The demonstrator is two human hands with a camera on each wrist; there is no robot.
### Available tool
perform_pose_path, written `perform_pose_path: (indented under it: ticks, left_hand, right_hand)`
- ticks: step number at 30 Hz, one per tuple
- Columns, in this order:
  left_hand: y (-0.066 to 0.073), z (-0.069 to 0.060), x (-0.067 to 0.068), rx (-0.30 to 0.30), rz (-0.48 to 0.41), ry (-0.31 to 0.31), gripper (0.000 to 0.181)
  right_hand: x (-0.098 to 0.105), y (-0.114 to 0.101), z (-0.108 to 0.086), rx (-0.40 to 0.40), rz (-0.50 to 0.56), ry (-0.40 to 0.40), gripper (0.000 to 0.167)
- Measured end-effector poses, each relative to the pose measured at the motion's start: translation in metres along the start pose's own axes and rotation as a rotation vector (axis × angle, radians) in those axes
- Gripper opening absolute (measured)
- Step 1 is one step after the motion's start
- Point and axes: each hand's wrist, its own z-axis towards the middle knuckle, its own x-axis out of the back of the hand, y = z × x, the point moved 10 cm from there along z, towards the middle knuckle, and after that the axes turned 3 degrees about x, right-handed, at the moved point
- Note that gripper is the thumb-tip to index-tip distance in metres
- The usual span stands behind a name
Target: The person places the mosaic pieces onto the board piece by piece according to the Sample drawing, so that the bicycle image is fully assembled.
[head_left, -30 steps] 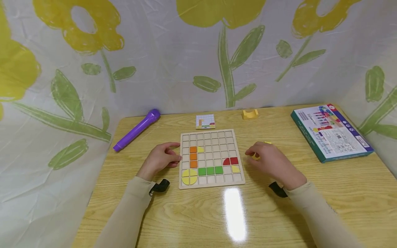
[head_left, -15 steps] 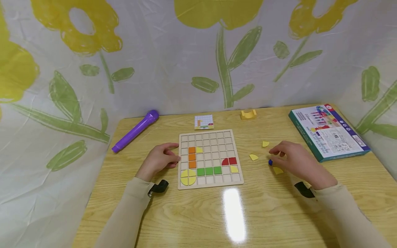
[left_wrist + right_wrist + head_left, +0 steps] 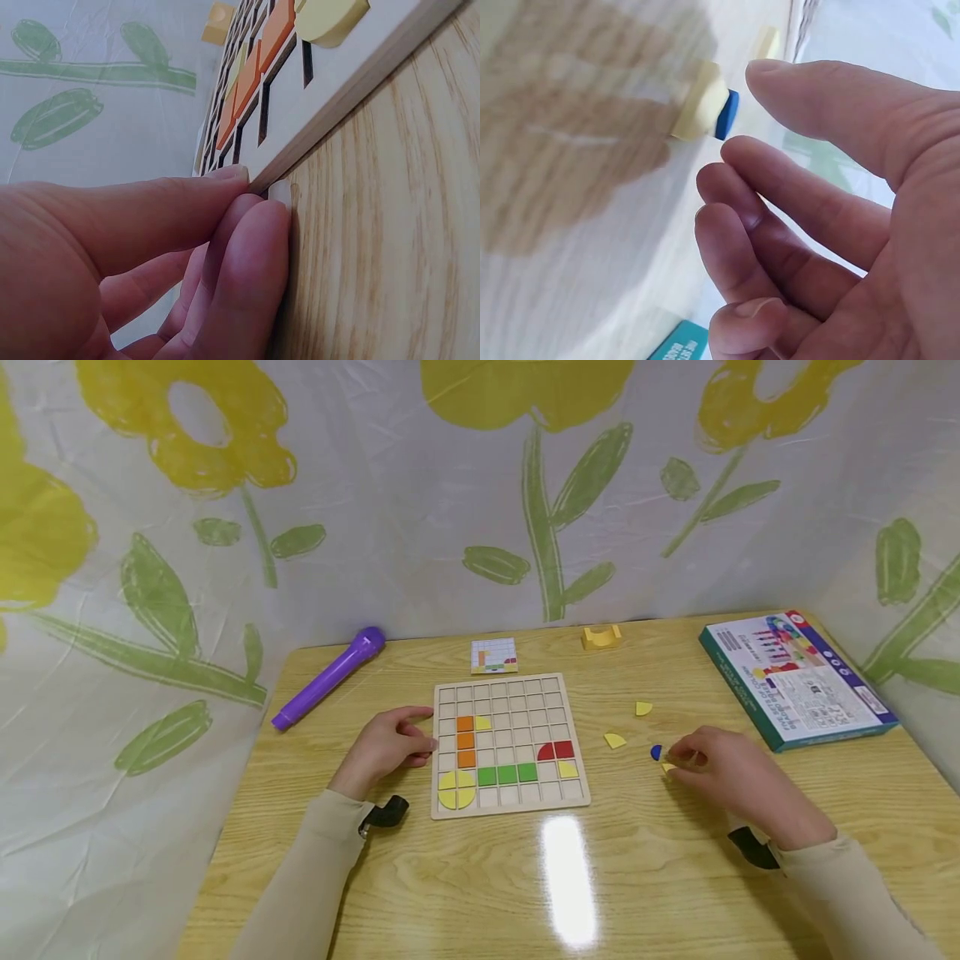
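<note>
A wooden grid board (image 3: 525,702) lies on the table, with orange squares (image 3: 466,741), green squares (image 3: 507,774), red pieces (image 3: 564,749) and a yellow circle of quarter pieces (image 3: 456,790) in its cells. My left hand (image 3: 382,747) rests at its left edge; in the left wrist view, thumb and fingertip touch that edge (image 3: 330,124). On the right, my right hand (image 3: 738,777) hovers with thumb and fingers apart, holding nothing. Close to its fingertips are a small blue piece (image 3: 656,752) and a yellow quarter piece (image 3: 701,105), partly covered in the head view.
Two more yellow quarter pieces (image 3: 615,741) lie between the board and my right hand. Behind the board are a pattern card (image 3: 494,656) and a yellow holder (image 3: 602,637). A purple microphone-shaped tube (image 3: 330,678) lies left; a flat box (image 3: 802,681) sits far right.
My right hand has moved right, away from the board, uncovering two yellow quarter pieces. The blue piece, at its fingertips half a second ago, now lies apart from them. My left hand stays put.
</note>
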Motion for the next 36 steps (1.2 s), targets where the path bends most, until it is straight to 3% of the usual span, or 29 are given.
perform_pose_path:
  ticks: [18, 26, 30, 36]
  left_hand:
    - [0.0, 0.0, 0.001, 0.0, -0.001, 0.002, 0.063]
    - [0.0, 0.0, -0.002, -0.005, 0.003, 0.005, 0.063]
    - [-0.001, 0.001, -0.002, -0.007, 0.0, 0.004, 0.063]
    - [0.0, 0.0, -0.001, -0.008, -0.003, 0.004, 0.063]
  right_hand:
    - [-0.007, 0.004, -0.006, -0.057, -0.033, 0.033, 0.025]
    - [-0.006, -0.002, -0.003, -0.033, -0.044, 0.04, 0.02]
    - [-0.001, -0.018, 0.002, 0.026, -0.044, 0.052, 0.017]
    - [-0.003, -0.062, 0.025, 0.159, -0.039, 0.033, 0.015]
